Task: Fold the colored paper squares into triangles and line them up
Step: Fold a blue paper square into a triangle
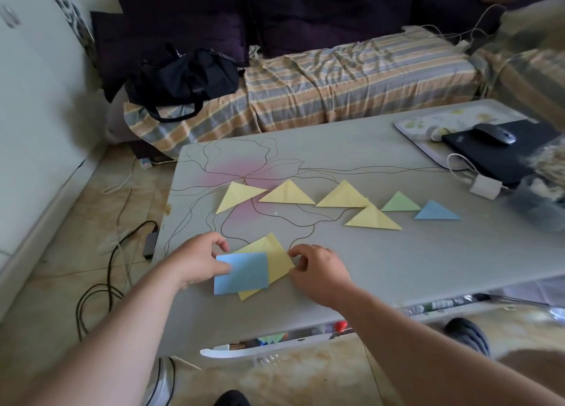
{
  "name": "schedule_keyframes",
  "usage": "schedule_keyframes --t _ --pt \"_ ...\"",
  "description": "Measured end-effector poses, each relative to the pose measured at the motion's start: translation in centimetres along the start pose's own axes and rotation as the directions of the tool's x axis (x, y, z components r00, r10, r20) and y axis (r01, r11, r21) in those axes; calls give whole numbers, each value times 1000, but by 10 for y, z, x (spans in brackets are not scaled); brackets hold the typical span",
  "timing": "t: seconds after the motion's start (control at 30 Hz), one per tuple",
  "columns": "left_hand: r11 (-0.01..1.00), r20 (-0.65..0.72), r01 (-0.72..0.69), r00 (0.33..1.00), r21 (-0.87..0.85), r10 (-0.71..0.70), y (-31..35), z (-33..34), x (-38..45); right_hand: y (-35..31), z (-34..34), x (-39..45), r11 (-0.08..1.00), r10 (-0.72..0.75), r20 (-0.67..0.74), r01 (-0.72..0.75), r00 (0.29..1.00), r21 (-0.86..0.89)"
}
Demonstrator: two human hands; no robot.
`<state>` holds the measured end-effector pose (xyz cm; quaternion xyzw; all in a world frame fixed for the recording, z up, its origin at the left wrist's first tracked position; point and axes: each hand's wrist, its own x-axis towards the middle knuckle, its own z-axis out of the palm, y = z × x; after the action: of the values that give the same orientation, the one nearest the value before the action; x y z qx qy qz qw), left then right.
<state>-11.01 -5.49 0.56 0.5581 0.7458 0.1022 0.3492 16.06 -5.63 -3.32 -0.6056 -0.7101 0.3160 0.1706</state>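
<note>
While both hands work at the near edge of the table (pixel 397 252), a blue square (pixel 244 272) lies flat on top of a yellow square (pixel 279 260). The left hand (pixel 198 262) rests on the blue square's left side, thumb on the paper and fingers curled loosely together. The right hand (pixel 318 269) pinches the yellow square's right corner between thumb and fingertips. Six folded triangles lie farther back in a rough row — three yellow triangles (pixel 289 194), then a green triangle (pixel 400 203) and a blue triangle (pixel 436 212). A fourth yellow triangle (pixel 373 219) sits just in front of the row, touching the third yellow one. A mouse (pixel 493 134) sits on a dark laptop (pixel 501 158) at the far right.
</note>
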Motion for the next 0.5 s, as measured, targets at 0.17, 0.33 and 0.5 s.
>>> schedule_keyframes --t 0.17,0.33,0.5 --pt "813 48 -45 995 -581 90 44 -15 -19 -11 -14 -7 946 120 64 -134 991 294" --pt "603 -20 -148 977 -784 215 97 -17 -45 -49 -62 -25 524 82 290 -289 954 801" --pt "401 -115 -241 943 -884 313 134 -17 -71 -76 -112 -42 361 71 209 -221 975 906"
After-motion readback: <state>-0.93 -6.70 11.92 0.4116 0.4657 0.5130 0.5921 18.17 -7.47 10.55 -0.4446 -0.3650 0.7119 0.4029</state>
